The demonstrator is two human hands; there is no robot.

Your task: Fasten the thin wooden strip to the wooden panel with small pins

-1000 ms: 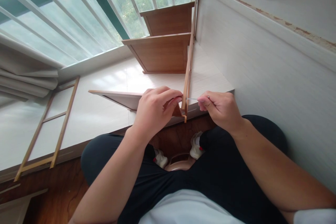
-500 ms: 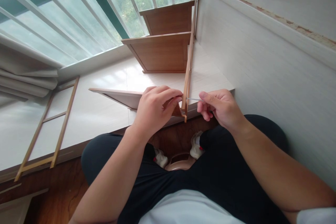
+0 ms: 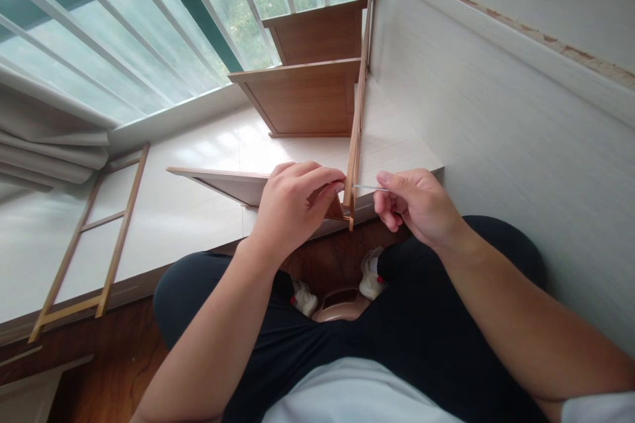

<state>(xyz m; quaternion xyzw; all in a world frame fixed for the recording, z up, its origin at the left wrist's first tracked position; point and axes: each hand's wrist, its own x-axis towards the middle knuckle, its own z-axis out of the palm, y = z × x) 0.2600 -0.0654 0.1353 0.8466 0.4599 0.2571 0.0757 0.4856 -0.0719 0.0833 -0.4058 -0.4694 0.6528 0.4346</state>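
Shelf panel end gripped by left hand; right hand pinches thin tool, probably hex key, against side rail.

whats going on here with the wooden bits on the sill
A seated person is working on a brown wooden shelf frame lying on the white window ledge. The left hand pinches the near shelf panel against the frame's upright, while the right hand holds a thin metal tool pointed into that upright.

Nothing readable is showing anywhere: no lettering, label, brand or number on any of the surfaces in view.
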